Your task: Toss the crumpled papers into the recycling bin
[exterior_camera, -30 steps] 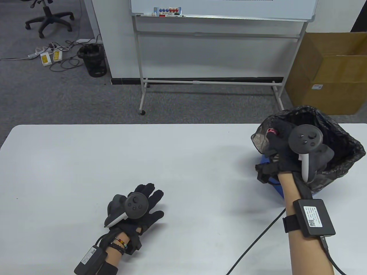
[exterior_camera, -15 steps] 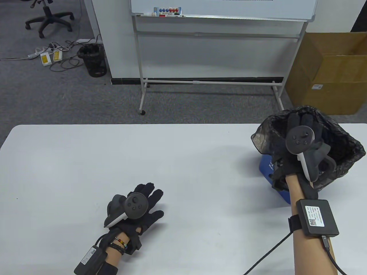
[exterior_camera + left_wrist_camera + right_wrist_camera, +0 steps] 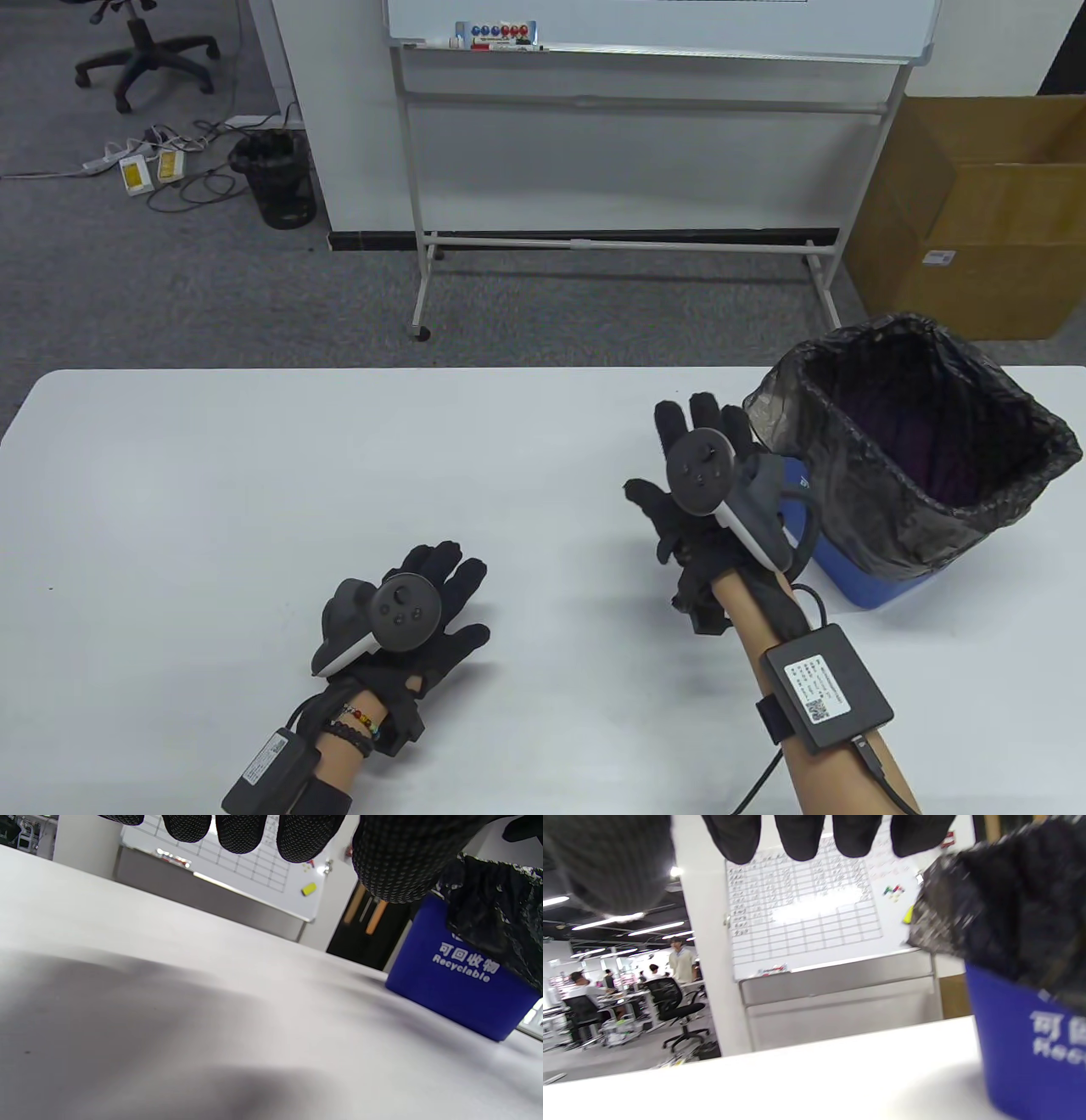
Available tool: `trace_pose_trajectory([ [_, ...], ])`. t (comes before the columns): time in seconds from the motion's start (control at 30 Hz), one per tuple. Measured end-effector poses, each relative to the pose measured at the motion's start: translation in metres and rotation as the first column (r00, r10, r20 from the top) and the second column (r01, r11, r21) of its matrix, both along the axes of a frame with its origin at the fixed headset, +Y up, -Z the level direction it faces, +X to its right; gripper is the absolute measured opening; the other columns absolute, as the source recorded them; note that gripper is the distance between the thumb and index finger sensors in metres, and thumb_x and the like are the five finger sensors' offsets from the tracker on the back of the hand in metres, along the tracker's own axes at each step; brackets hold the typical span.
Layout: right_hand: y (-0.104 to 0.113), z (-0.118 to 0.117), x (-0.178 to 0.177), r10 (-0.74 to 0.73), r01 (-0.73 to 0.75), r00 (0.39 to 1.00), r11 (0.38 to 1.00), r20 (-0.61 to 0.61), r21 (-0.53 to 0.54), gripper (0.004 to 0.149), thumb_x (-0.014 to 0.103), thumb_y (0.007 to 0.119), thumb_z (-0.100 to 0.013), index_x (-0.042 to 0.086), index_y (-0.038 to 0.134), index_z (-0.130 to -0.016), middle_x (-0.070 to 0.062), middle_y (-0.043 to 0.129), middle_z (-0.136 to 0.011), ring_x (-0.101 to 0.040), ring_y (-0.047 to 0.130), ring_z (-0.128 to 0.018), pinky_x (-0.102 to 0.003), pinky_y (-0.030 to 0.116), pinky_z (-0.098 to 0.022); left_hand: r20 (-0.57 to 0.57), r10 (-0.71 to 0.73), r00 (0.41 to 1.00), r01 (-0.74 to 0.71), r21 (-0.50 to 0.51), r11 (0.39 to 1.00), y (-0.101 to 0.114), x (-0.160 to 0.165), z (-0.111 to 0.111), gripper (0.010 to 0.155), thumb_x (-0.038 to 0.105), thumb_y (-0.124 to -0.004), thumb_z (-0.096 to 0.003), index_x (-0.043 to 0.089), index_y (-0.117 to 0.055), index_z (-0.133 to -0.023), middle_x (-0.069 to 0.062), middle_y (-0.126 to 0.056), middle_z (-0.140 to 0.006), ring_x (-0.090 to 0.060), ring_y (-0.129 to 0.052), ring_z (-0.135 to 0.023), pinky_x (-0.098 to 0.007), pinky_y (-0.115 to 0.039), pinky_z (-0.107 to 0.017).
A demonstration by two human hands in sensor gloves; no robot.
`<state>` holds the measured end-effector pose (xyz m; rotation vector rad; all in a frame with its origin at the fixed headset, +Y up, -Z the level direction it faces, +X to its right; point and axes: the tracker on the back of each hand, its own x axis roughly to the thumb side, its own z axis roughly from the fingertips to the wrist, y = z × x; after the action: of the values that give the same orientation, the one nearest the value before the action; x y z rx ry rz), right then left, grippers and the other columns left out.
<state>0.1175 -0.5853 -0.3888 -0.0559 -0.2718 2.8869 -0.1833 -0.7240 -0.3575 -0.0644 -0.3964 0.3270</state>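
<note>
A blue recycling bin (image 3: 857, 564) lined with a black bag (image 3: 976, 509) stands at the table's right side; its label shows in the left wrist view (image 3: 462, 993) and the right wrist view (image 3: 1031, 1052). Its inside looks dark and I make out no paper there. My right hand (image 3: 691, 463) hovers just left of the bin, fingers straight and spread, holding nothing. My left hand (image 3: 433, 594) lies flat on the table near the front, fingers straight, empty. No crumpled paper shows on the table.
The white table (image 3: 339, 475) spreads wide to the left of both hands. Beyond its far edge stand a whiteboard on a wheeled frame (image 3: 628, 110) and a cardboard box (image 3: 984, 212). A cable (image 3: 764, 781) trails from my right wrist.
My right hand has come out of the bin's mouth and moved left and down to beside the bin, fingers spread. The left hand has stayed put.
</note>
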Motion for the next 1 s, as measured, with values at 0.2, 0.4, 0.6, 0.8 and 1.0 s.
trace_pose_trajectory([
  [0.2,-0.042,0.013,-0.031,0.017,-0.023,0.996,0.998,-0.093,-0.059,0.088,0.063,0.081,-0.033,0.04,0.043,-0.109,0.0,0.039,-0.121,-0.034,0.041,-0.114,-0.056,0.048,-0.078,0.01,-0.006,1.0,0.006,0.004,1.0,-0.001,0.004,0.001,0.076,0.054,-0.077,-0.0463,0.025,-0.049,-0.111,-0.014,-0.038,-0.123,-0.047,-0.038,-0.112,-0.069,-0.042,-0.075],
  [0.4,-0.08,0.024,-0.05,0.026,-0.045,0.987,0.992,-0.16,-0.119,0.088,0.064,0.08,-0.033,0.041,0.042,-0.109,0.001,0.039,-0.121,-0.034,0.04,-0.114,-0.056,0.048,-0.078,0.01,-0.005,1.0,0.005,0.007,1.0,-0.002,0.004,0.001,0.076,0.054,-0.077,-0.0462,0.026,-0.049,-0.111,-0.015,-0.038,-0.123,-0.047,-0.038,-0.112,-0.069,-0.042,-0.075],
  [0.6,-0.104,0.03,-0.063,0.052,-0.081,0.979,0.986,-0.198,-0.145,0.088,0.064,0.08,-0.032,0.041,0.042,-0.108,0.001,0.038,-0.121,-0.034,0.04,-0.114,-0.056,0.048,-0.078,0.006,-0.004,1.0,0.004,0.009,1.0,-0.003,0.003,0.002,0.076,0.054,-0.077,-0.0463,0.026,-0.049,-0.111,-0.015,-0.038,-0.123,-0.047,-0.039,-0.112,-0.069,-0.043,-0.075],
  [0.8,-0.118,0.033,-0.069,0.037,-0.075,0.976,0.983,-0.215,-0.169,0.088,0.064,0.08,-0.032,0.041,0.042,-0.108,0.001,0.039,-0.121,-0.034,0.042,-0.114,-0.056,0.049,-0.078,0.005,-0.006,1.0,0.006,0.003,1.0,-0.005,0.003,0.001,0.077,0.055,-0.077,-0.046,0.026,-0.049,-0.111,-0.015,-0.038,-0.123,-0.046,-0.039,-0.112,-0.069,-0.043,-0.075],
  [1.0,-0.126,0.033,-0.068,0.045,-0.085,0.974,0.981,-0.22,-0.176,0.088,0.064,0.08,-0.032,0.041,0.043,-0.108,0.001,0.04,-0.12,-0.034,0.041,-0.114,-0.056,0.049,-0.078,0.0,-0.011,1.0,0.011,0.008,1.0,-0.005,0.002,0.001,0.076,0.055,-0.077,-0.0461,0.025,-0.049,-0.111,-0.015,-0.038,-0.123,-0.047,-0.039,-0.112,-0.069,-0.043,-0.075],
])
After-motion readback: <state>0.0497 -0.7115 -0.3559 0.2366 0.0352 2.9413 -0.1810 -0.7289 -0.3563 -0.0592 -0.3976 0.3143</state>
